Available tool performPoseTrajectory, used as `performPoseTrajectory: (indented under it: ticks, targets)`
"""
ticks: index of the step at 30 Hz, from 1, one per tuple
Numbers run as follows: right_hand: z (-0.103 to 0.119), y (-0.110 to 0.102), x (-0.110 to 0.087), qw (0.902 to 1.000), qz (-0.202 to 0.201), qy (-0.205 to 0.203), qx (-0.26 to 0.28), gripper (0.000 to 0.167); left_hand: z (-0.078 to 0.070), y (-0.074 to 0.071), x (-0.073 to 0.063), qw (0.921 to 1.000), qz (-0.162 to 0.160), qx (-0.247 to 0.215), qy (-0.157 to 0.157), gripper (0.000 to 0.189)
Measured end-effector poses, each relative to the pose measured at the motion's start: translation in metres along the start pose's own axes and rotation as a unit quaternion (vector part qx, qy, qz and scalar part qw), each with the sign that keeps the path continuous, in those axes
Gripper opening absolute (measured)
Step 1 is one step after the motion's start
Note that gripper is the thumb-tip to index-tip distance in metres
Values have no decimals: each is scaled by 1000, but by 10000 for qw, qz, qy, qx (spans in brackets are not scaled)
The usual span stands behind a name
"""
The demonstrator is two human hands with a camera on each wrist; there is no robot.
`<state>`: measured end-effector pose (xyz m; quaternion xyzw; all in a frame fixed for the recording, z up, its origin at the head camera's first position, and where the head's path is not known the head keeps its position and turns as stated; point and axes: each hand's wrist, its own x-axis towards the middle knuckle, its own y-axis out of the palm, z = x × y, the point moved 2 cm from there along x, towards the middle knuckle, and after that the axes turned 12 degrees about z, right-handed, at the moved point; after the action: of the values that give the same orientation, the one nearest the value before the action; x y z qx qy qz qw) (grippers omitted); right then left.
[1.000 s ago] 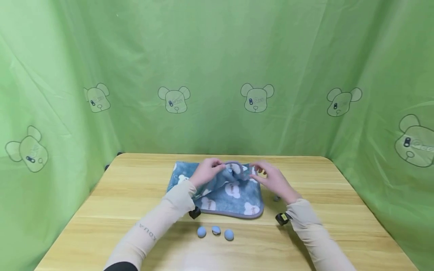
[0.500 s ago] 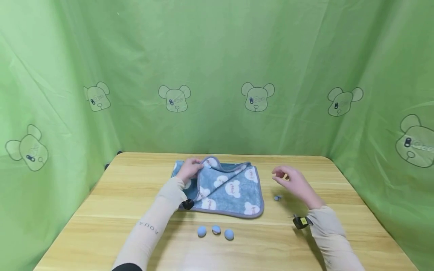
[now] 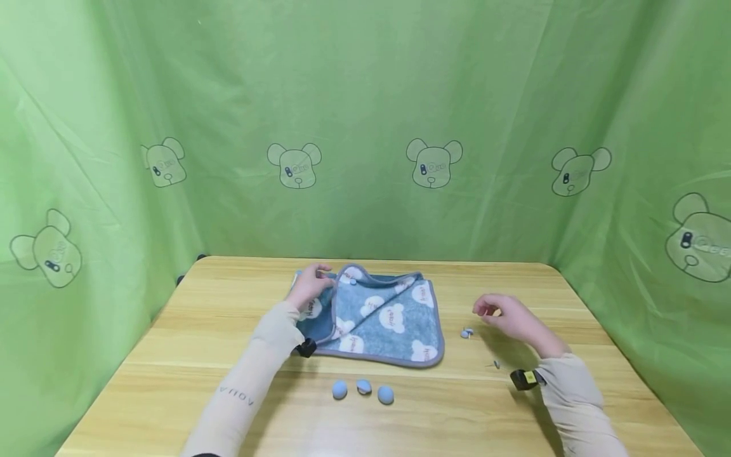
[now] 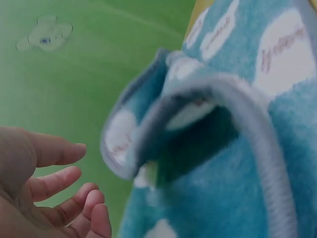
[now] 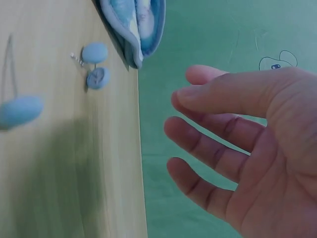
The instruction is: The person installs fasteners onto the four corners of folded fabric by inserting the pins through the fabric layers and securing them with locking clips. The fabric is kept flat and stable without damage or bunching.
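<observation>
A blue fleece blanket (image 3: 394,346) with white bear heads and a grey edge lies folded on the table. One corner is turned back, with a small blue button-like piece (image 3: 353,281) on it. My left hand (image 3: 307,287) hovers by this folded corner, fingers loosely bent; in the left wrist view a gap parts them from the cloth. To the right of the blanket, my right hand (image 3: 508,315) is held above the table with relaxed fingers and nothing in them. Closest to it lie two blue-headed pins (image 5: 95,52) and another blue-headed pin (image 5: 21,110) with a long thin shaft.
Three light blue domed caps (image 3: 339,390) sit in a row in front of the blanket, the middle one tipped to show a paler underside. The wooden table (image 3: 228,317) ends at a green curtain (image 3: 365,216) at the back and sides.
Both hands have come away from the blanket corner, the left moving left, the right moving right and nearer. The corner now lies turned back, and the pins at right are uncovered.
</observation>
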<state>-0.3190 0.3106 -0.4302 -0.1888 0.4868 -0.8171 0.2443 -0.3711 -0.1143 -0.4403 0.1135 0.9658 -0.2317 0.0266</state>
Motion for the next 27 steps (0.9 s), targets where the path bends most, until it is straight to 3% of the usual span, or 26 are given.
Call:
performPoseTrajectory:
  ticks: [3,8,11,14,16,18,22,25,27]
  targets:
    - [0,-1,-6,9999,159,-10,-61,20,-11,-1,-10,9991,17,339,271,39]
    - [2,-1,-18,9983,588,15,-57,20,-31,7,-28,9915,393,960,790,32]
    - [4,2,-26,9962,859,-63,95,22,-38,19,-36,9810,727,1420,1108,27]
    - [7,6,-33,9927,1148,-105,353,23,-44,34,-43,9644,1188,1903,1403,25]
    - [7,9,-36,9898,1324,-78,514,22,-47,46,-47,9478,1608,2211,1644,25]
    - [7,12,-38,9871,1462,-72,651,21,-50,58,-50,9262,2060,2595,1799,27]
    - [6,16,-39,9838,1604,-225,770,22,-52,82,-55,8727,2846,3381,2075,29]
    - [5,19,-39,9813,1695,-362,835,26,-52,99,-58,8318,3196,3930,2271,30]
    - [4,20,-39,9791,1776,-403,904,32,-51,107,-59,8109,3318,4192,2380,30]
